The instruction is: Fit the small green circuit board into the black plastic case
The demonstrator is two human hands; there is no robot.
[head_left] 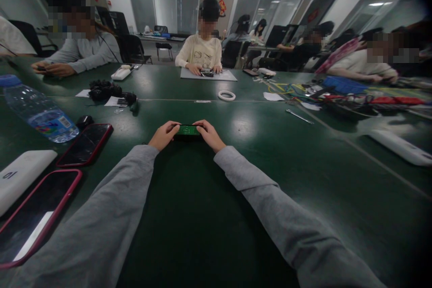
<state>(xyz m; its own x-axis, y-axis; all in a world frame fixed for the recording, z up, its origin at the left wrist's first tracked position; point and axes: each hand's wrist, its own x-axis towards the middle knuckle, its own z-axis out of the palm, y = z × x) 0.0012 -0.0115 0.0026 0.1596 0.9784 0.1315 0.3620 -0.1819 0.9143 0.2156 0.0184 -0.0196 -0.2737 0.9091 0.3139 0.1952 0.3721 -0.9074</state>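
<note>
Hands at green board ends, bare table around.

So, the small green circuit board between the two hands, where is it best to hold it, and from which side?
Probably by its two short ends, one from each side. The green circuit board is thin and lies flat on the table, long axis left to right, so only the edges offer a grip. The left hand and right hand already meet it this way at opposite ends.
</note>
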